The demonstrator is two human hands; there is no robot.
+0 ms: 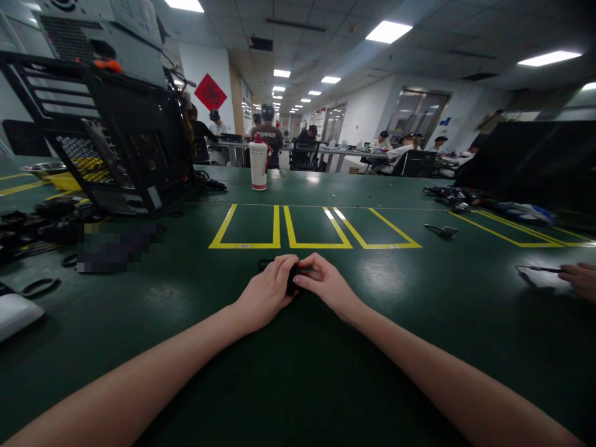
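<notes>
Gripping with both hands right now, I've got a small black object [292, 283] low over the green table [298, 385], straight ahead of the wearer. Left hand [266, 293] is on it, fingers bent over the top and hiding much of its shape; right hand [328, 284] has its thumb and fingertips pinched at the right-hand edge, so the two hands almost meet. A flat black edge [265, 266] pokes out past the left knuckles, and from my end I can't tell whether it belongs to the same piece. Just beyond the fingers, three yellow tape outlines [276, 230] run side by side, and behind the leftmost stands a white cup [259, 166], upright, with a red strap. Over on the left, a black computer case [151, 155] looms, tilted in this wide view. To the right lies a small dark tool [443, 231], well apart from my hands, and at the far right edge a co-worker's hand [582, 280] holds a thin dark implement [542, 269].
</notes>
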